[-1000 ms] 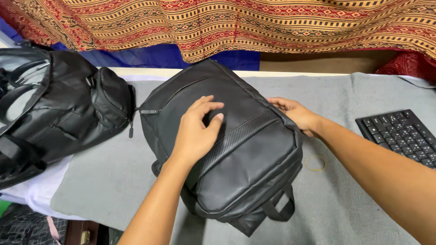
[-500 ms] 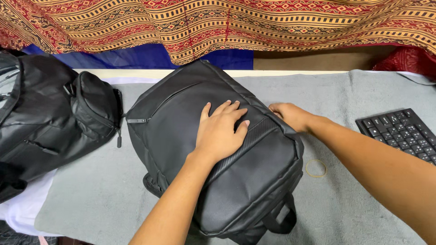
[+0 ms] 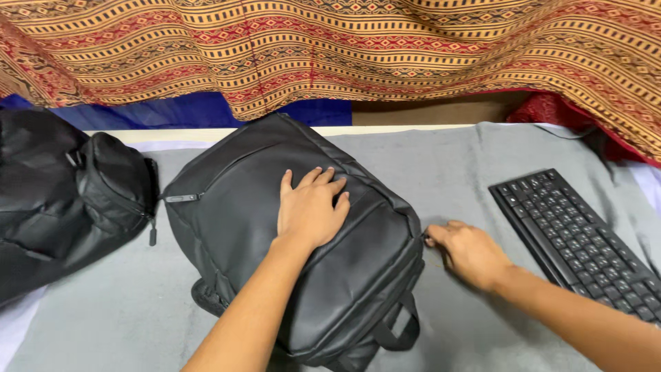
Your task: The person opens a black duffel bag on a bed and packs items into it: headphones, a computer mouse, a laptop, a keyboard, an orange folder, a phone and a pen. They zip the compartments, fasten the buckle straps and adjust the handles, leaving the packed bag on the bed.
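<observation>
A black backpack (image 3: 261,227) lies flat on the grey cloth (image 3: 454,165) that covers the table, its top handle toward me. My left hand (image 3: 310,207) rests palm down on its front panel, fingers spread. My right hand (image 3: 468,251) is at the backpack's right side. Its thumb and forefinger are pinched together on a small zipper pull (image 3: 427,238) at the side seam. A second zipper pull (image 3: 180,198) shows on the backpack's left front pocket.
A second black bag (image 3: 69,193) lies at the left, partly on white cloth. A black keyboard (image 3: 585,238) sits at the right on the grey cloth. A patterned orange and red fabric (image 3: 344,48) hangs across the back, with blue cloth below it.
My right hand has slid from the backpack's far right corner down along its side toward me, and is now pinched at the seam. My left hand stays flat on the front panel.
</observation>
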{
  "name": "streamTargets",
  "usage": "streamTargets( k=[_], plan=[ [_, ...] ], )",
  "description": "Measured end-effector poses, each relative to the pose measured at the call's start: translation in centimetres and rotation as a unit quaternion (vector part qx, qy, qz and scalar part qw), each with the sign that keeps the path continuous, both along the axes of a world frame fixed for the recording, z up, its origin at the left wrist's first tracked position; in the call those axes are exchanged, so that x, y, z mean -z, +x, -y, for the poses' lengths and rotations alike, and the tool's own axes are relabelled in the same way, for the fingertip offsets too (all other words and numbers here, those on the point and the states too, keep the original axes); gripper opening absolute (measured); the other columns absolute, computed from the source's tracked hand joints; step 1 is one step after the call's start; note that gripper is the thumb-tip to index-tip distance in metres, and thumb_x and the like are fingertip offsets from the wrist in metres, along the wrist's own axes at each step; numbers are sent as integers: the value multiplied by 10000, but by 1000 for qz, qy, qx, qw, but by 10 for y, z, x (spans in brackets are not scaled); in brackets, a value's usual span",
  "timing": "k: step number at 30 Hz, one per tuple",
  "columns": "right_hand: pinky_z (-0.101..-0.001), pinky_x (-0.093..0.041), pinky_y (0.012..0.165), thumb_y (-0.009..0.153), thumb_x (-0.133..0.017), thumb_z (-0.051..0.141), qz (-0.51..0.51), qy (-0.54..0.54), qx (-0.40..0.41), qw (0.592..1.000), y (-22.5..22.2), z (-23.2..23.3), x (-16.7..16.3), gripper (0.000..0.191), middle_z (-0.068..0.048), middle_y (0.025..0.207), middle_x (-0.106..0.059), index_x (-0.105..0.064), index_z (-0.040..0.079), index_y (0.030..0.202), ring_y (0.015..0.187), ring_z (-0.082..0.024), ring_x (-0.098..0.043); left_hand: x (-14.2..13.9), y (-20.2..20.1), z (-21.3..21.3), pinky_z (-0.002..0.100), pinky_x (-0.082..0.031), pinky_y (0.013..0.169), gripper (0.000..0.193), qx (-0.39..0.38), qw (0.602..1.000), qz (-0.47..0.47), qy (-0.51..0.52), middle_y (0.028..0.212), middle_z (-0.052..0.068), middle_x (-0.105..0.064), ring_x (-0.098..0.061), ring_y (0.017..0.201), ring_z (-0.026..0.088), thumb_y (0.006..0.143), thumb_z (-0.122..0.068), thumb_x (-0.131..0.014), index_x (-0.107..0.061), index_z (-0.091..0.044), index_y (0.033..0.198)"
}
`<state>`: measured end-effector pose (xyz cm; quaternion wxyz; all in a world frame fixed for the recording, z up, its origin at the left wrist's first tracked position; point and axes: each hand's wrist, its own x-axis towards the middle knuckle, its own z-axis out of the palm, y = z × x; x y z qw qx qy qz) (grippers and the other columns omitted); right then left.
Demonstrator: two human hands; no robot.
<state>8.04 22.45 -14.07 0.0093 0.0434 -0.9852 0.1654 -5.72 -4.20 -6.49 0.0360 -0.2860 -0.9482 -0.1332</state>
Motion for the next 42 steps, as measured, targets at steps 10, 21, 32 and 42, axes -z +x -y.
streamTargets(
  k=[10,21,32,42],
  plan=[
    [-509,-551,774,846,-548,42,47,-102,75,991,91,113,2,248,-215,935,-731,-597,60,1088,881,-408,-698,4,-2,-7,718,-109,1141,395,6,997,-71,-17,1450,49,-562,-440,1393,226,959,-324,-521,-688,-186,1289],
    [-504,-573,766,928,-516,176,69,-230,97,966,87,104,-17,261,-249,844,-711,-742,77,1012,806,-430,-716,1,186,-15,291,-388,462,363,-86,886,248,382,561,70,-608,-497,467,101,943,-306,-706,-792,9,784],
    [-455,-568,693,879,-629,255,6,-225,29,974,85,96,-25,229,-168,791,-736,-802,149,984,732,-381,-712,70,190,-45,272,-387,387,418,-290,676,451,505,634,63,-690,-571,429,125,1007,-354,-574,-682,-27,771],
    [-338,-498,556,845,-667,604,132,-459,215,852,47,100,-13,609,-78,572,-644,-723,16,702,548,-176,-626,50,189,-37,304,-471,444,365,-254,797,380,394,581,57,-680,-594,427,135,988,-237,-555,-724,-11,757]
  ],
)
